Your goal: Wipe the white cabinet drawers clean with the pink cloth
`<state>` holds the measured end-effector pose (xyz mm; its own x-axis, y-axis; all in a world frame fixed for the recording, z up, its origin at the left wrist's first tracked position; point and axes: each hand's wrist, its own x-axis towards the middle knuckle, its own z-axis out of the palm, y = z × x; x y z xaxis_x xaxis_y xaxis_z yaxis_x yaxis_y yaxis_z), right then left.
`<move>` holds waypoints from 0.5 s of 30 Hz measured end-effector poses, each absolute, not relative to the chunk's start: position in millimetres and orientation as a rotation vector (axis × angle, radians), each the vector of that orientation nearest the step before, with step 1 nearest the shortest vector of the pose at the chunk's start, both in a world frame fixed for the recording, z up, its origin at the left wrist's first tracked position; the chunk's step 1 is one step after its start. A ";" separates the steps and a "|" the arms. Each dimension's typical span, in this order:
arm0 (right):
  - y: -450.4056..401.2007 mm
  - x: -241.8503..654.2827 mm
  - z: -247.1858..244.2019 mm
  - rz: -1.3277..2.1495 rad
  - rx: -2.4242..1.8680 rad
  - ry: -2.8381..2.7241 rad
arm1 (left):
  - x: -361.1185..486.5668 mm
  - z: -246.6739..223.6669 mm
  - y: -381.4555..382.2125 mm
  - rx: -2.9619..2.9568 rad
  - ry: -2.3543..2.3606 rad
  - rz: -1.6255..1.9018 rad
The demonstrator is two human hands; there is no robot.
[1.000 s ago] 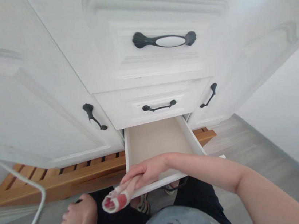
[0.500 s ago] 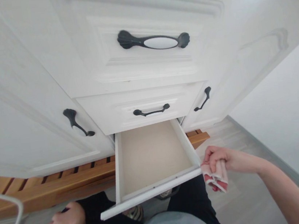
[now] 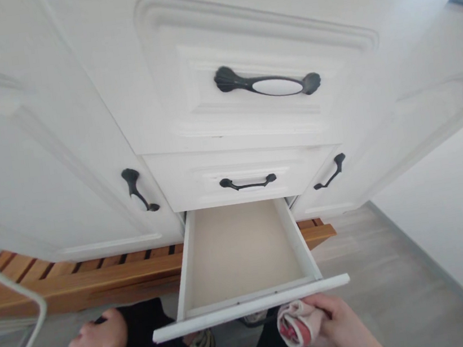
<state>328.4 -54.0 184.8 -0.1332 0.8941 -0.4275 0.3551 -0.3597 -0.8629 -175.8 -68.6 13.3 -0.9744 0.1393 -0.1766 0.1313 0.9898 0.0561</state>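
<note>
A white drawer (image 3: 242,252) stands pulled out low in the cabinet, with nothing lying inside it. My right hand (image 3: 334,325) is closed around a folded pink and white cloth (image 3: 298,324), just under the right half of the drawer's front panel (image 3: 253,307). The cloth is at or very near the outer face of that panel; whether it touches cannot be made out. Over my dark-trousered knee rests my left hand (image 3: 98,344), its fingers loosely spread with nothing in them.
Above the drawer, the white cabinet has closed drawers with a large black handle (image 3: 268,80) and a smaller one (image 3: 248,182). Doors flank them. A slatted wooden base (image 3: 121,276) runs underneath. A white metal rod (image 3: 20,289) curves in at left; a wall (image 3: 454,212) bounds the right.
My right hand has brought the cloth from beside the drawer's right corner to below and in front of its panel. The view has shifted a little; my left hand stays on the knee.
</note>
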 end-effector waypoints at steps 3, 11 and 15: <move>-31.7 305.9 176.2 1.418 -1.625 -1.288 | -178.7 9.6 -71.2 0.232 2.943 0.102; 34.5 253.1 164.8 1.185 -1.523 -1.268 | -190.2 -1.6 -76.9 0.248 2.945 0.085; 81.6 225.0 144.4 0.897 -1.409 -1.270 | -186.7 2.8 -76.8 0.238 2.953 0.113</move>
